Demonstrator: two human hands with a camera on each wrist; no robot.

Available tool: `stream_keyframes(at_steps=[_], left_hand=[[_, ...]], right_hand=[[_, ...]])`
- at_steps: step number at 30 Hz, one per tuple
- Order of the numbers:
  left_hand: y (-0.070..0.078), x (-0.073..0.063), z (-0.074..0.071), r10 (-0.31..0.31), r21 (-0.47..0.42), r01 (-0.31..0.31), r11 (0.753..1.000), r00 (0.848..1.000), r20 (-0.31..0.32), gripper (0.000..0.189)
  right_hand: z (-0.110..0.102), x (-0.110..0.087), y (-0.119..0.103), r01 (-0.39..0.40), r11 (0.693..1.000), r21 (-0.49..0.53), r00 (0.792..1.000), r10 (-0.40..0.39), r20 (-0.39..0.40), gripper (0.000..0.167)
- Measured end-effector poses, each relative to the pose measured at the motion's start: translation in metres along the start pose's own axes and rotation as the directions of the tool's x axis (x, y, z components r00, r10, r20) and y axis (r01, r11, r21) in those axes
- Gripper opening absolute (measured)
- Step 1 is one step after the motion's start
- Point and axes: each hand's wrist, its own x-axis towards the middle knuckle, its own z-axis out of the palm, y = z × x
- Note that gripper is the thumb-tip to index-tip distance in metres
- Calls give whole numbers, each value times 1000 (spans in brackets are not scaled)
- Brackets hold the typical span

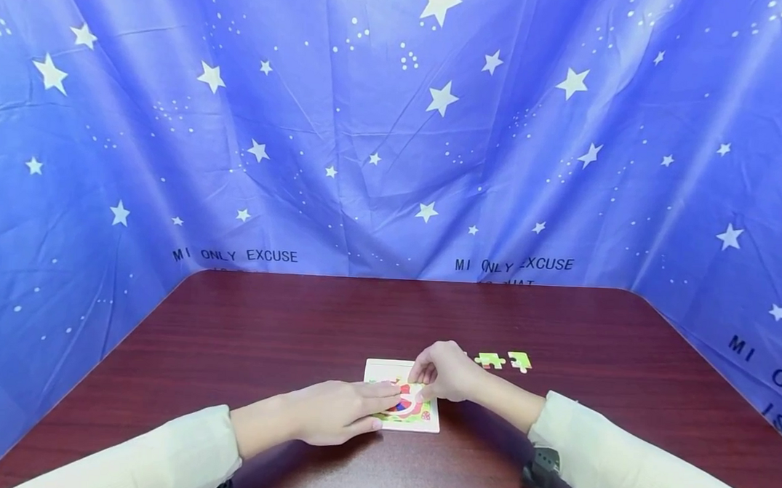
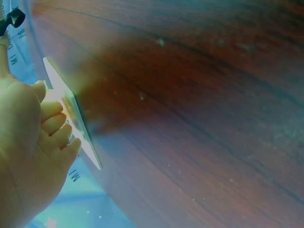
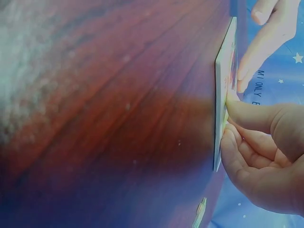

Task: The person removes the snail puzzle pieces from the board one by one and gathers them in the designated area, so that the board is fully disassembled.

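A square jigsaw puzzle board (image 1: 401, 424) with a pale frame and a red, green and blue picture lies flat on the table. My left hand (image 1: 331, 414) rests across its left side, fingers straight. In the left wrist view, the fingers of that hand (image 2: 52, 123) lie over the board's edge (image 2: 90, 147). At the upper right of the board, my right hand (image 1: 447, 372) pinches a puzzle piece, mostly hidden by the fingers. The right wrist view has the thumb and curled fingers of this hand (image 3: 266, 147) right at the board's surface (image 3: 219, 95).
Beyond the right hand, loose green puzzle pieces lie on the table, among them one in the middle (image 1: 489, 360) and one farther right (image 1: 520, 361). A blue curtain (image 1: 370, 126) with white stars hangs around the dark red wooden table (image 1: 263, 326).
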Motion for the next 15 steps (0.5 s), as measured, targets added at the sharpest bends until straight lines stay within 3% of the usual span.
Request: stream_keyframes(at_steps=[7, 15], left_hand=[[-2, 1, 6, 11, -8, -10, 1000, 1000, 23, 47], [-3, 3, 1, 24, -71, -21, 997, 999, 45, 47]], right_hand=[[2, -1, 1, -34, 999, 25, 999, 34, 3, 18], [2, -2, -3, -55, 997, 56, 998, 56, -22, 21]])
